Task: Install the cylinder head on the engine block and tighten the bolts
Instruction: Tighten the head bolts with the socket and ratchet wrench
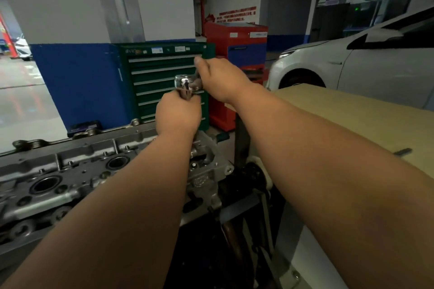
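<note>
Just the head view to go on. We've got the ratchet (185,82) up over the far right end of the cylinder head (70,171). Our left hand (178,115) is clenched round the shaft just under the chrome head, and our right hand (220,80) is wrapped on the handle running off to the right. We reckon the trick is using that left hand to hold the shaft dead upright so the socket doesn't slip, then pulling the handle in smooth strokes and working the bolts in sequence. The bolt itself is hidden under our left forearm. The head runs from near left to mid-scene and looks already seated. It's grey cast metal, a bit grimy, with dark round bores on top.
</note>
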The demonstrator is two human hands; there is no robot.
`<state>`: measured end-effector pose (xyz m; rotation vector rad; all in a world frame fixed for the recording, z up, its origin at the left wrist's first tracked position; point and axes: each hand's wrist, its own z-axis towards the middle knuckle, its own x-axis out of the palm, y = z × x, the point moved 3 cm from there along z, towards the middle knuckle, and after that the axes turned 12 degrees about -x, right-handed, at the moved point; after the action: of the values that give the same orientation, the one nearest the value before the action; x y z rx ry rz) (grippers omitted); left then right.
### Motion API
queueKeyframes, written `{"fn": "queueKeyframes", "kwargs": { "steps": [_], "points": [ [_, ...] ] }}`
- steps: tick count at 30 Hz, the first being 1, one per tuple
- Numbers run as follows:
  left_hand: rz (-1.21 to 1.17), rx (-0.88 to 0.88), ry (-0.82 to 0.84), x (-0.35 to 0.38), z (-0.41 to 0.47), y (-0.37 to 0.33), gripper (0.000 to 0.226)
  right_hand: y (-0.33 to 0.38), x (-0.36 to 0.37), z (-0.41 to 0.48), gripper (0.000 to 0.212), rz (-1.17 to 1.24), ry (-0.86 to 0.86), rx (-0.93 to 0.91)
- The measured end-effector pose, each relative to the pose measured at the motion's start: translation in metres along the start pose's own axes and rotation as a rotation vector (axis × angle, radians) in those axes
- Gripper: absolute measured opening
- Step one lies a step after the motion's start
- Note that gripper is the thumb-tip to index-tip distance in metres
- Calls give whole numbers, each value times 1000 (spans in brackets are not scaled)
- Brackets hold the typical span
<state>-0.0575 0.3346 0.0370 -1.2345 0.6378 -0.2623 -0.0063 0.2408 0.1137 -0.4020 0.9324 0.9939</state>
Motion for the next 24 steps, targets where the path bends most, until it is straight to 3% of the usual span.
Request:
{"fn": "queueKeyframes", "kwargs": {
  "steps": [2, 4, 7, 9, 13, 14, 17, 18, 20, 21, 24],
  "points": [
    [20, 0, -37, 0, 1, -1, 19, 5, -1, 3, 38, -52, 18, 1],
    [41, 16, -38, -2, -1, -1, 22, 19, 4, -14, 43, -314, 76, -3],
    [-109, 27, -2, 0, -2, 1, 15, 51, 7, -45, 60, -621, -141, -109],
    [-186, -12, 29, -2, 2, 4, 13, 48, 8, -35, 63, -594, -157, -112],
    [-85, 11, 69, 4, 0, -1, 23, 4, -3, -1, 48, -25, 31, -25],
    [-104, 6, 68, 3, -1, 0, 23, 3, -3, 3, 45, -8, 55, -46],
    [-242, -71, 39, 0, 2, 4, 18, 24, 7, -11, 62, -362, 71, -33],
    [-285, -62, 72, 0, -1, 5, 11, 36, 9, -21, 65, -493, 10, -50],
    [-312, -3, 192, 4, -7, -1, 20, 55, 13, -37, 64, -646, -96, -113],
    [-229, 107, 178, 3, -8, -5, 22, 53, 13, -38, 65, -641, -122, -110],
    [-84, 24, 95, 2, 4, 0, 20, 15, 6, -18, 69, -432, -40, -92]
  ]
}}
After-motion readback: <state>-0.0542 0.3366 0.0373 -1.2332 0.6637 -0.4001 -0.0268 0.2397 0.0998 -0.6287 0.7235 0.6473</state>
